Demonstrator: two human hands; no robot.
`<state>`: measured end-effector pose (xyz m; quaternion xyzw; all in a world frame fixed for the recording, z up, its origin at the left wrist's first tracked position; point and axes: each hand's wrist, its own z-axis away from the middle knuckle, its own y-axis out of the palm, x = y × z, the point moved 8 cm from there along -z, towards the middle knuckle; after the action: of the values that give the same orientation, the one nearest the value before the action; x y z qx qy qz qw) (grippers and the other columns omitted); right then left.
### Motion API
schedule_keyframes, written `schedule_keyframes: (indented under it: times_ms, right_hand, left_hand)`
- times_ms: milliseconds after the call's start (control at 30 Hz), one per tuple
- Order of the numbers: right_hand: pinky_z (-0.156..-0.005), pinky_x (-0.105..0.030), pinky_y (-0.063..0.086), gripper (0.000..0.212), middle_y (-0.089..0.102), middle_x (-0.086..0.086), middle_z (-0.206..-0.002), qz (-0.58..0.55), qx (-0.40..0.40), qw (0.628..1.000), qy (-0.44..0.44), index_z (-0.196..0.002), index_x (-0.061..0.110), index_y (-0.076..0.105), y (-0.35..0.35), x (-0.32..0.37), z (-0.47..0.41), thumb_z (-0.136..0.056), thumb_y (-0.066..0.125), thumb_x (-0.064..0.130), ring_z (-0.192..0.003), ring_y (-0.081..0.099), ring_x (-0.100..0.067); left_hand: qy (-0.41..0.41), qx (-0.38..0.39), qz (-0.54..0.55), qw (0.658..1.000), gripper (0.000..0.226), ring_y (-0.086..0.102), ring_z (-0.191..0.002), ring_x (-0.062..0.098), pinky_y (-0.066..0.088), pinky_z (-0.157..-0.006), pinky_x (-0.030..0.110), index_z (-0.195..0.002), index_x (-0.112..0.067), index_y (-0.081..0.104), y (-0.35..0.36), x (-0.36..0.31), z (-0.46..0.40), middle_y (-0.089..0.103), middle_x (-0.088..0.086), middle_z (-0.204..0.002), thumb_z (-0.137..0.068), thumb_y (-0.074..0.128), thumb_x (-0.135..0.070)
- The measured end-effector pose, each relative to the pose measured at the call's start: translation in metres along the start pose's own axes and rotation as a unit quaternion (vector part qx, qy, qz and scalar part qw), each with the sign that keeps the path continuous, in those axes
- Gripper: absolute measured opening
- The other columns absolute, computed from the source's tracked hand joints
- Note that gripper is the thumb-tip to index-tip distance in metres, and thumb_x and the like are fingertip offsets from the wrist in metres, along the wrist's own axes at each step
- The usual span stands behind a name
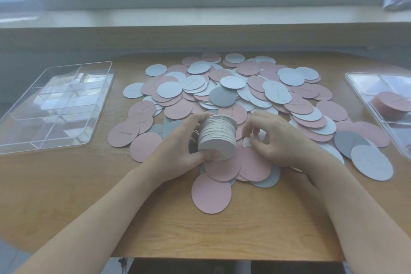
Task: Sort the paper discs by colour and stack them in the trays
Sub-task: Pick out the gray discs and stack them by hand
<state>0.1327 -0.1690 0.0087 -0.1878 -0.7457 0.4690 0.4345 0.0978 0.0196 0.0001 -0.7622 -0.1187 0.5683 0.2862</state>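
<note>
Pink discs (390, 103) fill one right-tray (364, 87) slot (left tray (97, 100) bare); we judge most unsorted, left hand (178, 151) clamped round a white stack (216, 138), right hand (275, 140) curled, pinching a white disc (246, 142).

I see matt pink, white and grey round paper discs (224, 95) on a smooth wood-grain table (66, 184); glossy clear plastic trays (53, 104) sit at its side edges.

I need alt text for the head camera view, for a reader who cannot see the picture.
A person's left hand grips a thick stack of white discs above a wooden table, while the right hand reaches into a loose pile of pink, white and grey discs. A clear tray lies at the left; another tray at the right holds a pink stack.
</note>
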Motion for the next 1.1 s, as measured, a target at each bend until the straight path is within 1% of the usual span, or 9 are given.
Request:
schedule_keyframes:
  times_ms: [100,300,467,633,733,800,900,1000,1100]
  right_hand:
    - [-0.089,-0.032,0.033,0.02,0.052,0.019,-0.094,0.062,0.01,0.998,-0.006,-0.093,0.034,0.061,0.0,-0.003,0.002,-0.083,0.059,0.017,-0.094,0.048,-0.009]
    - [-0.094,-0.033,0.027,0.025,0.042,0.018,-0.095,0.121,0.042,0.991,0.023,-0.105,0.036,0.058,0.001,-0.007,0.003,-0.083,0.058,0.024,-0.102,0.037,-0.012]
    - [-0.095,-0.034,0.032,0.016,0.042,0.016,-0.09,0.078,0.041,0.995,0.04,-0.093,0.031,0.058,-0.002,-0.011,0.002,-0.084,0.067,0.022,-0.095,0.036,-0.012]
    - [-0.079,-0.029,0.04,0.02,0.054,0.007,-0.088,-0.038,-0.104,0.992,0.055,-0.085,0.022,0.057,-0.027,-0.011,-0.001,-0.081,0.069,0.007,-0.087,0.051,-0.015]
    - [-0.07,-0.018,0.043,0.019,0.061,0.008,-0.082,-0.11,-0.197,0.97,0.087,-0.087,0.02,0.057,-0.04,-0.015,0.004,-0.085,0.07,0.007,-0.079,0.057,-0.009]
    - [-0.072,-0.019,0.047,0.016,0.065,0.007,-0.081,-0.2,-0.214,0.951,0.095,-0.089,0.018,0.059,-0.039,-0.012,0.006,-0.087,0.071,0.009,-0.078,0.062,-0.011]
    - [-0.079,-0.025,0.052,0.013,0.071,0.004,-0.087,-0.307,-0.179,0.931,0.086,-0.095,0.013,0.061,-0.029,-0.004,0.002,-0.089,0.071,0.008,-0.086,0.069,-0.016]
    - [-0.087,-0.029,0.052,0.011,0.075,0.002,-0.096,-0.321,-0.101,0.939,0.071,-0.104,0.017,0.063,-0.015,0.009,0.0,-0.094,0.065,0.011,-0.093,0.069,-0.018]
    - [-0.082,-0.013,0.048,0.019,0.071,0.013,-0.104,-0.309,-0.016,0.949,0.065,-0.114,0.025,0.064,0.0,0.02,0.001,-0.098,0.059,0.016,-0.097,0.065,-0.005]
  left_hand:
    - [-0.003,0.004,0.002,1.0,0.071,0.059,-0.105,0.003,0.046,-0.083,0.01,-0.138,-0.036,0.04,0.0,0.0,0.0,0.054,-0.033,-0.116,-0.081,0.082,-0.03]
    - [-0.003,0.002,-0.001,1.0,0.073,0.059,-0.106,0.004,0.047,-0.086,0.013,-0.142,-0.028,0.043,0.0,0.001,0.0,0.056,-0.025,-0.117,-0.08,0.083,-0.03]
    - [-0.005,0.004,0.003,1.0,0.073,0.06,-0.106,0.006,0.049,-0.086,0.015,-0.143,-0.028,0.043,0.001,0.001,0.001,0.057,-0.021,-0.118,-0.081,0.083,-0.03]
    - [-0.006,0.005,0.02,1.0,0.07,0.058,-0.105,-0.004,0.045,-0.082,0.007,-0.139,-0.027,0.044,0.0,-0.001,0.0,0.056,-0.026,-0.115,-0.081,0.083,-0.023]
    - [-0.008,0.006,0.025,1.0,0.068,0.058,-0.105,-0.003,0.044,-0.081,0.006,-0.135,-0.031,0.044,0.0,-0.002,0.001,0.057,-0.022,-0.116,-0.08,0.084,-0.022]
    - [-0.007,0.004,0.027,1.0,0.068,0.058,-0.104,-0.001,0.044,-0.081,0.006,-0.133,-0.033,0.044,0.0,-0.002,0.0,0.057,-0.022,-0.116,-0.08,0.084,-0.02]
    - [-0.001,-0.004,0.025,1.0,0.067,0.056,-0.105,-0.005,0.044,-0.081,0.005,-0.131,-0.036,0.044,-0.001,-0.003,0.0,0.057,-0.021,-0.116,-0.079,0.084,-0.019]
    - [0.001,-0.002,0.021,1.0,0.073,0.055,-0.108,-0.004,0.043,-0.082,0.005,-0.139,-0.031,0.044,0.0,-0.001,0.0,0.057,-0.017,-0.12,-0.079,0.084,-0.019]
    - [0.001,0.005,0.006,1.0,0.081,0.055,-0.111,-0.002,0.045,-0.086,0.008,-0.147,-0.029,0.04,0.001,0.001,-0.002,0.057,-0.017,-0.124,-0.08,0.084,-0.022]
